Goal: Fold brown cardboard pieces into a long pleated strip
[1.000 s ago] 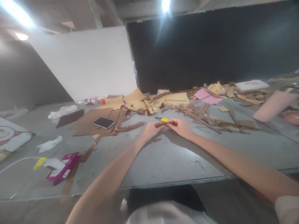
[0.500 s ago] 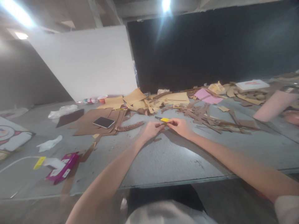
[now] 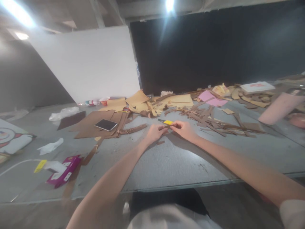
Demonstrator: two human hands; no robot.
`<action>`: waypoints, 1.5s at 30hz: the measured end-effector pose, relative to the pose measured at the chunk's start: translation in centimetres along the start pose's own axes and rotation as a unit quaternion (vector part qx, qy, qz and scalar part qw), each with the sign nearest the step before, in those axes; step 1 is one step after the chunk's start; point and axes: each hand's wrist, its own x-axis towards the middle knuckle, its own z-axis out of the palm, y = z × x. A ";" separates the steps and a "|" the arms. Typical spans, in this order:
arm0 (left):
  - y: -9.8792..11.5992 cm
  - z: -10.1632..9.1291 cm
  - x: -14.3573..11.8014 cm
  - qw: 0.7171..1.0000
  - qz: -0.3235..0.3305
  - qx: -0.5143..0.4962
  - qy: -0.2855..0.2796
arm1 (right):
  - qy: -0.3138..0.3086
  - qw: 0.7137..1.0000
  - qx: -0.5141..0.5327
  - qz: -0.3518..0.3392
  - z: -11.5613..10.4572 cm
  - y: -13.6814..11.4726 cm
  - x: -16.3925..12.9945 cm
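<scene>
My left hand point(image 3: 155, 132) is closed in a pinch over the middle of the table. Facing it, my right hand point(image 3: 184, 129) pinches too, and the fingertips nearly meet. A small brown strip point(image 3: 169, 127) spans the two sets of fingers, mostly covered by them. Just beyond the fingertips is a yellow utility knife point(image 3: 168, 122), its dark end pointing left; whether my right hand touches it I cannot tell. Below my hands a short brown scrap point(image 3: 160, 142) lies on the table. To the left of my left hand rests a curved, ridged brown strip point(image 3: 132, 129).
A phone point(image 3: 106, 125) lies on stacked brown sheets point(image 3: 85, 128). A purple tissue pack point(image 3: 64, 171) is at front left. Brown offcuts point(image 3: 209, 119) and yellow sheets point(image 3: 139, 99) are heaped at the back. A pink tumbler point(image 3: 281, 108) stands tilted in view at right.
</scene>
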 end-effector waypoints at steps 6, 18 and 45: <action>0.8 0.3 -0.5 0.995 0.054 0.080 0.012 | -0.048 0.997 -0.063 -0.026 0.0 -0.1 -0.1; 1.2 0.3 -0.5 0.993 0.043 0.112 0.016 | -0.082 0.996 -0.036 -0.004 0.1 0.5 0.1; 0.9 0.4 -0.3 0.983 0.081 0.162 0.017 | -0.046 0.977 -0.203 -0.049 0.1 1.7 0.7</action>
